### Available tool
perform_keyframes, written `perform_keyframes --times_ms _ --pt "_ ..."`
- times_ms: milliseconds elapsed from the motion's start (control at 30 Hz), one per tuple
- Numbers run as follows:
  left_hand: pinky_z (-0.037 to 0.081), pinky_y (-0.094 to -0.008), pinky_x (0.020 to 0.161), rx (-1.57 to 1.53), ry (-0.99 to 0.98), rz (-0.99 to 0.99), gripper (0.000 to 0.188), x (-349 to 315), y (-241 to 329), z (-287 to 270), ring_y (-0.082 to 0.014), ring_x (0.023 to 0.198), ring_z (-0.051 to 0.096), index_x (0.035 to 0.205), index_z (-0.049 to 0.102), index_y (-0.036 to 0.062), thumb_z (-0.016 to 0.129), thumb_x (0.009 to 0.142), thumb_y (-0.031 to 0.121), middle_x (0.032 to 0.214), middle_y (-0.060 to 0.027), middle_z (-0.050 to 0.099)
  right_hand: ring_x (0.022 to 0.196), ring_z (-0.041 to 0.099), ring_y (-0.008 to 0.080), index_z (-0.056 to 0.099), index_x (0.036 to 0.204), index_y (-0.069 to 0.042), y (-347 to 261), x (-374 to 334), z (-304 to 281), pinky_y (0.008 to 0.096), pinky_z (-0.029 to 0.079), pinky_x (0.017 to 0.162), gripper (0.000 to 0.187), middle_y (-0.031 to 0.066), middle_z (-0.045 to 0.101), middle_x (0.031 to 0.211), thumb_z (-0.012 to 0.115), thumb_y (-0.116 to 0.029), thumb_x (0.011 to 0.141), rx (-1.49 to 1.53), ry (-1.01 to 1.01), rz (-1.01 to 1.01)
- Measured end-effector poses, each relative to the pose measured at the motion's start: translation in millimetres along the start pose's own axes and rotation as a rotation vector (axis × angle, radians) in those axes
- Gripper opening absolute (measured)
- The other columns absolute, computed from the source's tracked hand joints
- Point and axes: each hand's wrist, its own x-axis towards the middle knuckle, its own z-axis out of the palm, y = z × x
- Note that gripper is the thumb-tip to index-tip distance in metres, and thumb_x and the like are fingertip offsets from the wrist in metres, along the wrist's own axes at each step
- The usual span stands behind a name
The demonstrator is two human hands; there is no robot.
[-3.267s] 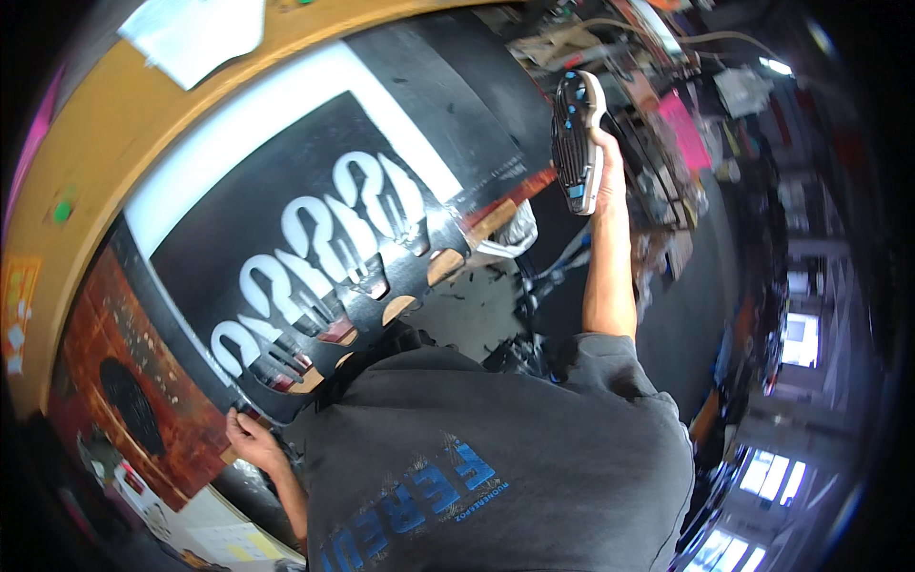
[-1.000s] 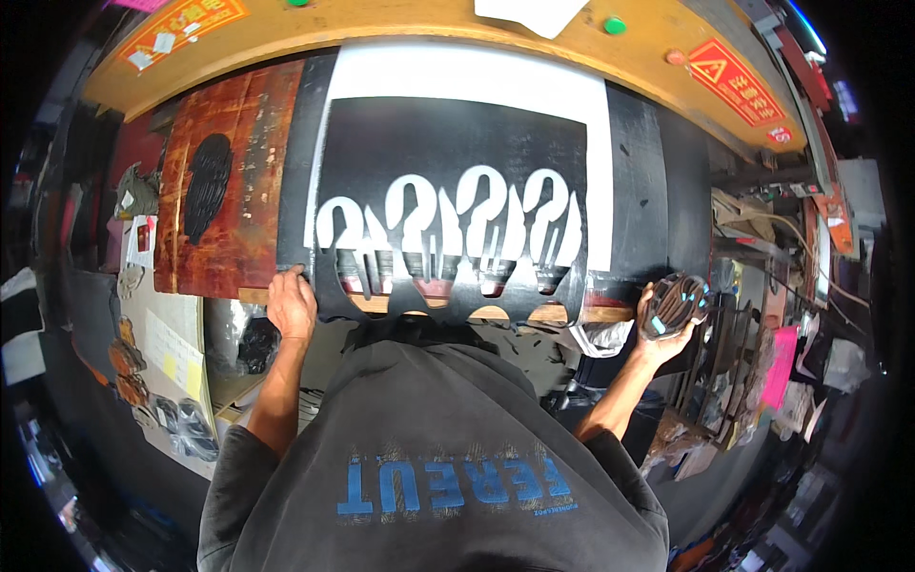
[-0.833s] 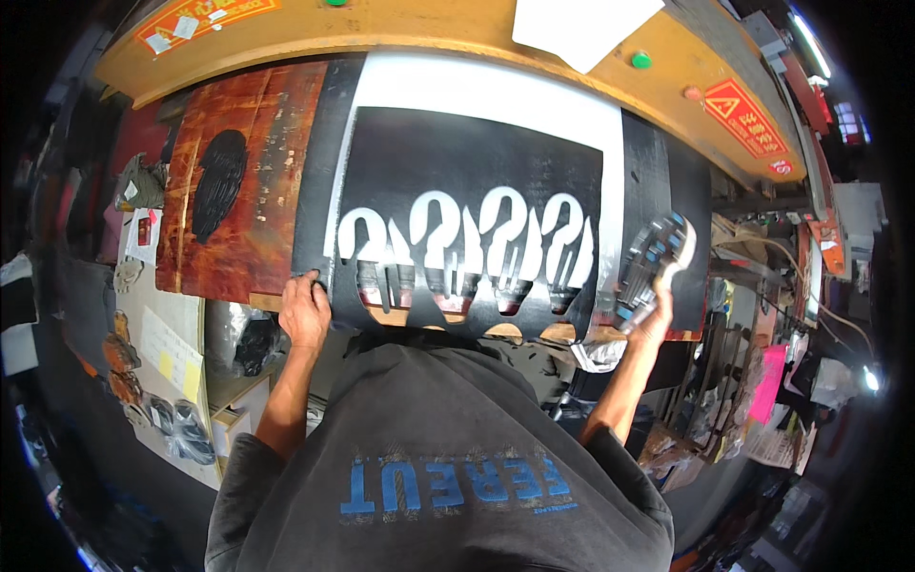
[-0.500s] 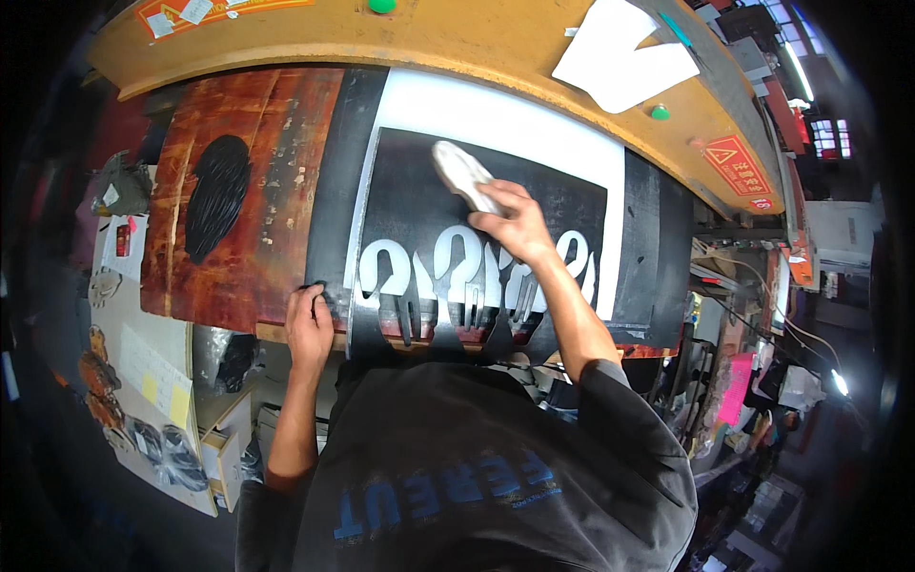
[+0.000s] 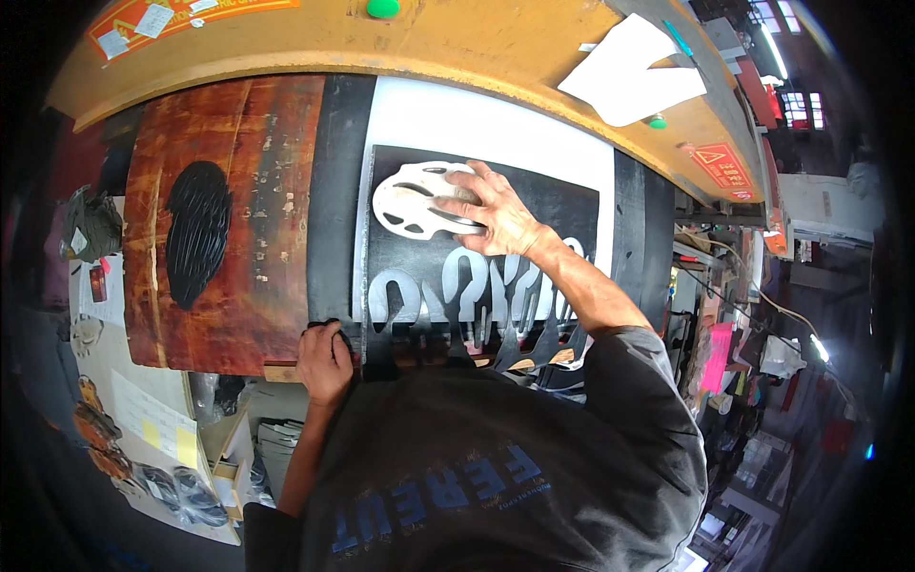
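1. We're gripping the pale sole-shaped die (image 5: 405, 203) w/ the right hand (image 5: 500, 214), fingers splayed and clasping its frame. It's lying crosswise over the bare part of the black sheet (image 5: 567, 198), beyond the cutout row. Can't tell if it's fully touching.
2. We're resting the left hand (image 5: 324, 362) at the near end of the black strip (image 5: 338, 191), fingers curled. Can't tell if they're pinching anything, tbh.
3. Doing it well, imo: we're wanting the die dead flat, rim close to the openings w/o overlapping them, so less sheet's prob being wasted. Also fingertips on top, not under the rim, b/c that edge may be sharp.
4. Counts, approx: we're seeing 1 die, 1 black sheet, 1 white board (image 5: 477, 119) under it, 4 hook-shaped openings (image 5: 393, 297) (forearm's partly covering some), 1 black sole-shaped piece (image 5: 198, 234) on 1 brown board (image 5: 286, 143), plus 2 green buttons (image 5: 383, 8) and 1 white paper (image 5: 610, 81) on the yellow beam (image 5: 477, 48).
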Motion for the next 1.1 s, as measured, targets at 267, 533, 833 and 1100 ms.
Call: perform_keyframes --times_ms 267,533,833,1100 --pt "0.055 -0.0476 0.083 0.072 0.012 0.101 0.019 1.5 -6.1 8.3 -0.0385 0.093 0.067 0.109 0.075 0.004 0.065 0.093 0.004 0.1 -0.016 0.069 0.148 0.043 0.0446 0.062 0.149 -0.023 30.6 -0.7 -3.5 0.055 0.044 0.119 0.082 0.0162 0.044 0.161 0.087 -0.02 0.071 0.088 -0.105 0.114" --pt "0.054 -0.0479 0.089 -0.127 -0.005 -0.042 0.021 34.1 19.7 -5.9 -0.0386 0.096 0.068 0.115 0.073 -0.0004 0.064 0.096 0.002 0.105 -0.0198 0.07 0.106 0.07 0.0248 0.066 0.141 0.003 52.7 -60.2 -14.8 0.0361 0.056 0.097 0.055 0.0205 0.067 0.127 0.078 -0.021 0.093 0.533 0.294 1.048" --pt "0.027 -0.0541 0.129 0.174 -0.279 0.326 0.097 180.8 60.8 62.6 -0.0435 0.155 0.036 0.158 0.037 -0.0079 0.087 0.085 0.031 0.161 -0.0264 0.046 0.139 0.051 0.0423 0.059 0.148 -0.002 20.5 -51.9 4.0 0.0499 0.043 0.119 0.086 0.0233 0.057 0.147 0.093 -0.021 0.072 0.239 0.02 0.807" --pt "0.036 -0.0552 0.122 0.01 -0.14 0.381 0.085 163.1 52.7 69.5 -0.0471 0.144 0.047 0.147 0.053 -0.0058 0.091 0.078 0.025 0.15 -0.0287 0.054 0.133 0.055 0.0379 0.064 0.142 -0.006 24.3 -49.2 -4.6 0.0465 0.046 0.116 0.08 0.0154 0.063 0.142 0.095 -0.017 0.07 0.269 0.061 0.658"
